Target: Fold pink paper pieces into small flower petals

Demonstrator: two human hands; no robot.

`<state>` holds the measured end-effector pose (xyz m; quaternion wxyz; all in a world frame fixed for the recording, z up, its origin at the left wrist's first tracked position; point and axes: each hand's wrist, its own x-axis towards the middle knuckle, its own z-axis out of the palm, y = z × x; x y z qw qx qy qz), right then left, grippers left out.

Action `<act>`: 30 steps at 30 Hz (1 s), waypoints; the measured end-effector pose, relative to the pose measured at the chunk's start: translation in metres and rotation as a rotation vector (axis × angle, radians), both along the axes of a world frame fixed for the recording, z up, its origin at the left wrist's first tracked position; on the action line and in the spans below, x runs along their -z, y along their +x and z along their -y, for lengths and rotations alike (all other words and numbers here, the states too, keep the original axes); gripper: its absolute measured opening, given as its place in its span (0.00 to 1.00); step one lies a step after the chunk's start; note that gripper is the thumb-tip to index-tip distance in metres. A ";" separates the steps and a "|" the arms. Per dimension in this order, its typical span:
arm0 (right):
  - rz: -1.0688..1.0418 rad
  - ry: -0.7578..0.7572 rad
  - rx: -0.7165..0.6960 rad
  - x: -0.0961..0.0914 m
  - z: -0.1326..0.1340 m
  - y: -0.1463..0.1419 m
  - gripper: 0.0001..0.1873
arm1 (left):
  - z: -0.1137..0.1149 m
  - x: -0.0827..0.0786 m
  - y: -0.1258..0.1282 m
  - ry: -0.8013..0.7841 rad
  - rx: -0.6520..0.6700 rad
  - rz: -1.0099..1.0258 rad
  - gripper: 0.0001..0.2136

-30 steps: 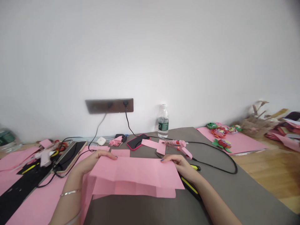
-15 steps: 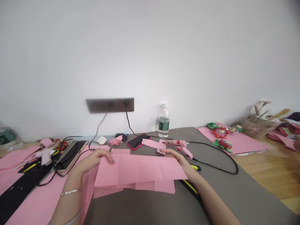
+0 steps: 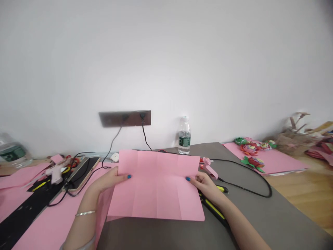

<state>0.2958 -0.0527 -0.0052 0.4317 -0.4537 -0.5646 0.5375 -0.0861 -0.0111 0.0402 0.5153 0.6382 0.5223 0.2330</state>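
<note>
A creased pink sheet of paper [image 3: 157,194] is spread upright before me, with several vertical fold lines. My left hand [image 3: 111,179] pinches its left edge, thumb on the near face and fingers behind. At the right edge, my right hand [image 3: 204,184] grips it the same way, its thumb pressed on the paper. Just beyond the right hand lies a pink glue gun [image 3: 210,170], partly covered by the sheet. A black and yellow utility knife [image 3: 213,210] rests beneath my right forearm.
A water bottle [image 3: 184,136] stands by the wall. Leftward are a phone [image 3: 82,173], cables, another glue gun [image 3: 55,173] and pink paper [image 3: 49,220]. Paper flowers [image 3: 251,149] lie on a pink sheet at the right. A wall socket [image 3: 125,118] has plugs in it.
The folded pink sheet has been opened out taller, hiding the dark phone and small paper pieces behind it. Both thumbs now press on its near face. The view has shifted slightly left.
</note>
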 end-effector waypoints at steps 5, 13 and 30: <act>0.005 0.035 0.023 0.002 -0.001 0.007 0.20 | 0.000 -0.002 -0.006 0.079 0.032 -0.026 0.19; -0.014 0.071 -0.008 0.006 -0.002 0.012 0.11 | 0.003 -0.009 -0.009 0.082 0.126 -0.009 0.12; 0.057 0.064 -0.018 -0.001 0.001 0.005 0.12 | -0.004 0.000 -0.009 0.107 0.203 -0.021 0.03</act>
